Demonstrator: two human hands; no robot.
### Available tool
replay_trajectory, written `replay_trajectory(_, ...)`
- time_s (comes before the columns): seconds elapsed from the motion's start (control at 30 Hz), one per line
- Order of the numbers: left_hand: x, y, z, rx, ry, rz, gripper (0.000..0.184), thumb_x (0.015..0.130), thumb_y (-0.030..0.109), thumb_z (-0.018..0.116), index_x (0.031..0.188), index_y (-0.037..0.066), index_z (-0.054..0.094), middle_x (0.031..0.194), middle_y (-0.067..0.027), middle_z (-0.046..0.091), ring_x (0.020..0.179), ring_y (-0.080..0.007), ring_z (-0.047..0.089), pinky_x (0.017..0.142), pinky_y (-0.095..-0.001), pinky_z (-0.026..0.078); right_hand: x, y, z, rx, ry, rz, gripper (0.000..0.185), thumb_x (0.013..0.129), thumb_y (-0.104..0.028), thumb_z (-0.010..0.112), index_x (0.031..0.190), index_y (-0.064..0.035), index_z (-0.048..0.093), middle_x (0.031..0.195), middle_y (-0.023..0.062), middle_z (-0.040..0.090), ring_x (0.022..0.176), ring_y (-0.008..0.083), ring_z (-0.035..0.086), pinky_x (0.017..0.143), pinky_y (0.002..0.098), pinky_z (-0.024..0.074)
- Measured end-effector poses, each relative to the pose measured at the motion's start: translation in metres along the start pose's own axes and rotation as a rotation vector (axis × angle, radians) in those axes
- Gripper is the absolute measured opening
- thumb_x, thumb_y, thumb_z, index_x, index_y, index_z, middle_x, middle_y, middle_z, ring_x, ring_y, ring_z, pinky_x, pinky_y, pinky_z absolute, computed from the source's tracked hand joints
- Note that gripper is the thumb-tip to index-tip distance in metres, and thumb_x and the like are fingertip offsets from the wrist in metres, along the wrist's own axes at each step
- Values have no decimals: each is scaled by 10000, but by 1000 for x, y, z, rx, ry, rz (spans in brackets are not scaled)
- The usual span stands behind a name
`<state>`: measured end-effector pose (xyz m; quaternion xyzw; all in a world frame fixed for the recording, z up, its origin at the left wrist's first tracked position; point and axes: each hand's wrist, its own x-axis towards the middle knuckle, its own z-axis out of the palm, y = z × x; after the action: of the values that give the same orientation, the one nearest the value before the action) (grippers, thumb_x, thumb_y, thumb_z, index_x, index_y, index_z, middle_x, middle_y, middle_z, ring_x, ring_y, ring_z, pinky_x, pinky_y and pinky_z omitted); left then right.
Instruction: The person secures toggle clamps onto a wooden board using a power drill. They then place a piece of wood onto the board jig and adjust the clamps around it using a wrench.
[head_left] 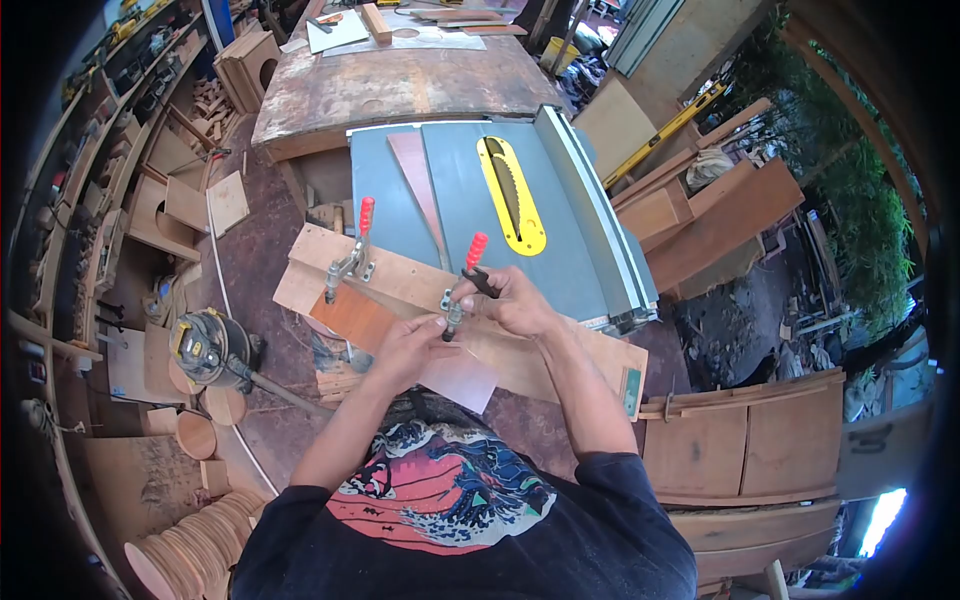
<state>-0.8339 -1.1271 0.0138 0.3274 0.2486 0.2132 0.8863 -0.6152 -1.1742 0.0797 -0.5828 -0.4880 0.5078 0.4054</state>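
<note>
A plywood jig board [540, 362] lies slantwise before me at the front of the table saw. It carries two toggle clamps with red handles, one on the left [350, 262] and one nearer the middle [454, 312]. My left hand [408, 352] is closed, its thumb and finger pinching the lower end of the middle clamp's spindle. Just above, my right hand [512, 303] is closed around a black-handled tool [482, 283] at that clamp; its jaws are hidden. A reddish-brown wood piece [358, 318] lies under the left clamp, and a pale thin piece [460, 380] below my left fingers.
Beyond the jig is the saw table [465, 180] with a yellow blade insert [512, 195], a raised blade and a rip fence [600, 205]. A tapered wood strip [415, 180] lies on it. A shop vacuum [208, 348] stands left; wooden panels [742, 450] lean right.
</note>
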Motion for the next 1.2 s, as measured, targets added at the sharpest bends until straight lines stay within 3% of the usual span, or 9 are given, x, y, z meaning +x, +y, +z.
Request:
replay_trajectory(0.1, 1, -7, -6, 67, 16, 98, 256, 1012, 152, 686, 1167, -52, 682, 1081, -87, 704, 944, -152, 688, 850, -326, 603, 1, 8, 0, -19, 20, -71, 179, 910, -142, 768, 1026, -6, 781, 936, 64, 748, 899, 156, 657, 838, 350, 490)
replay_trajectory(0.3, -3, -9, 1, 394, 141, 302, 239, 976, 117, 741, 1160, -30, 697, 987, -40, 732, 888, -77, 664, 793, -231, 530, 2, 16, 3, -32, 48, -124, 190, 895, -148, 783, 1020, -4, 785, 945, 77, 746, 914, 176, 664, 861, 365, 494)
replay_trajectory(0.4, -8, -1, 13, 336, 145, 329, 241, 990, 127, 721, 1173, -29, 709, 1010, -44, 736, 906, -82, 661, 820, -241, 532, 4, 17, 2, 0, 15, -113, 190, 894, -145, 783, 1027, -10, 786, 945, 79, 745, 923, 183, 663, 868, 371, 497)
replay_trajectory(0.6, -2, 19, -8, 457, -3, 113, 323, 1036, 204, 666, 1238, -46, 707, 1035, -25, 726, 934, -86, 642, 877, -260, 522, 3, 12, 3, -57, 30, -89, 184, 899, -134, 780, 1041, -17, 787, 948, 73, 747, 911, 173, 663, 860, 364, 501)
replay_trajectory(0.8, 0, 19, -6, 312, -55, 33, 321, 1038, 237, 672, 1178, -43, 739, 1007, -21, 729, 920, -87, 635, 864, -262, 520, 0, 9, 5, -17, 44, -96, 171, 902, -132, 779, 1025, -14, 784, 934, 64, 743, 874, 150, 651, 813, 338, 500)
replay_trajectory(0.9, -1, 14, -4, 472, -48, 188, 284, 1029, 215, 672, 1116, -43, 753, 965, -35, 734, 875, -83, 642, 772, -247, 510, -3, 5, 7, 9, 38, -68, 172, 904, -135, 775, 1018, -6, 778, 922, 55, 728, 863, 139, 639, 784, 329, 493)
replay_trajectory(1.2, -12, 8, 9, 586, 102, 317, 291, 1016, 209, 697, 1148, -44, 749, 970, -31, 738, 902, -95, 644, 823, -268, 514, -6, 5, 14, -175, 112, -170, 173, 923, -141, 725, 1014, 4, 747, 814, 45, 636, 730, 132, 535, 687, 332, 440)
